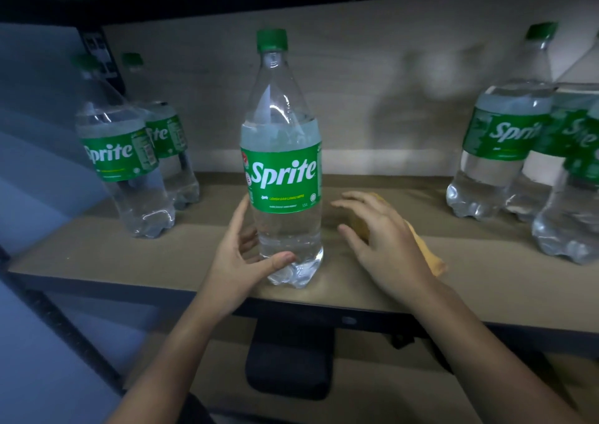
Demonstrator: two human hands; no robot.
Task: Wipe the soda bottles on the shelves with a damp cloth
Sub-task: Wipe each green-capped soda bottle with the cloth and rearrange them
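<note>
Left hand [241,258]: fingers wide, cupping Sprite bottle [285,177] base. Right hand [385,245], 3 o'clock: fingers spread over yellow cloth [432,258].
</note>
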